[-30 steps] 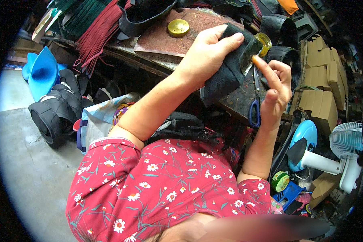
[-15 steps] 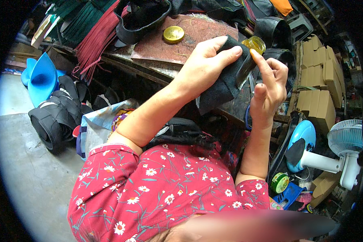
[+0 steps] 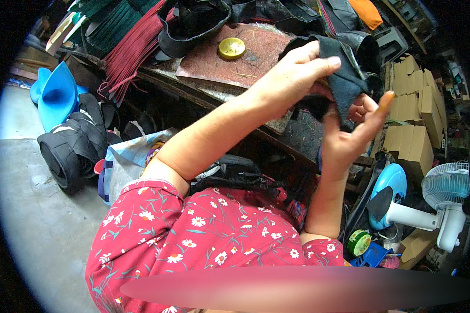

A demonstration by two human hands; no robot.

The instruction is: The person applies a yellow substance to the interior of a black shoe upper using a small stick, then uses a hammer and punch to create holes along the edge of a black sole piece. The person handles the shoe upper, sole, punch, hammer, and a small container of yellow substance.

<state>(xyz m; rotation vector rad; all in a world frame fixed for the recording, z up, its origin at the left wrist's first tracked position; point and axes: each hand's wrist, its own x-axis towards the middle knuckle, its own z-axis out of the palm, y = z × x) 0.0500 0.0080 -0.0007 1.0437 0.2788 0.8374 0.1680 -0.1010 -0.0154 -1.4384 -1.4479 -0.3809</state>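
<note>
A folded piece of black fabric (image 3: pixel 344 73) is held up over the bench's right side. My left hand (image 3: pixel 303 70) grips its upper part, thumb pressed on top. Lower down, my right hand (image 3: pixel 350 128) has the hanging end between its thumb and curled fingers. Its index finger points out to the right, with a yellowish-brown smear on the tip. A round yellow lid (image 3: pixel 232 48) lies hollow side up on a worn reddish board (image 3: pixel 209 70). The glass jar seen earlier is hidden now.
Black curved strips (image 3: pixel 193 31) and bundles of red cords (image 3: pixel 133 52) crowd the bench's far side. Brown cardboard boxes (image 3: pixel 410 141) and a white-and-blue fan (image 3: pixel 446 188) stand to the right. Black rolls (image 3: pixel 62 156) and blue curved sheets (image 3: pixel 58 96) lie at left.
Both hands have moved right with the black fabric, which has been turned. My right index finger has left the jar's rim, and my right thumb and other fingers have closed on the fabric's lower end.
</note>
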